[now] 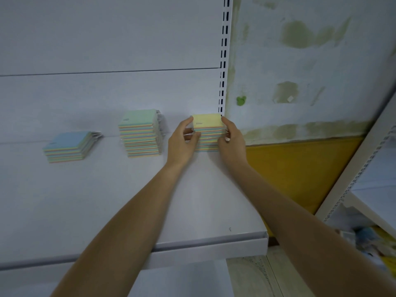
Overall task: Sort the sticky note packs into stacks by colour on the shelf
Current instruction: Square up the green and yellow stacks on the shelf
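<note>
My left hand (184,140) and right hand (232,138) clasp the yellow-topped stack of square sticky note packs (207,123) from either side. The fingers curl round its front corners and the thumbs sit up near the top pack, so both hands have hold of it and neither is free. The stack stands on the white metal shelf (107,200) at its far right end, close to the white slotted upright (224,61) and the back panel. I judge the step to be squaring this stack up. To do it well I would press evenly inward from both sides, keep the thumbs light on the top pack so it does not slide back, and check that the edges line up from bottom to top before letting go. I expect the packs to slip on each other easily, so a lopsided squeeze could fan them out. To the left, well apart, stands the tall green-topped stack of packs (139,133), and further left the low blue-topped stack of packs (66,146). I would keep my left forearm away from the green one when drawing back.
</note>
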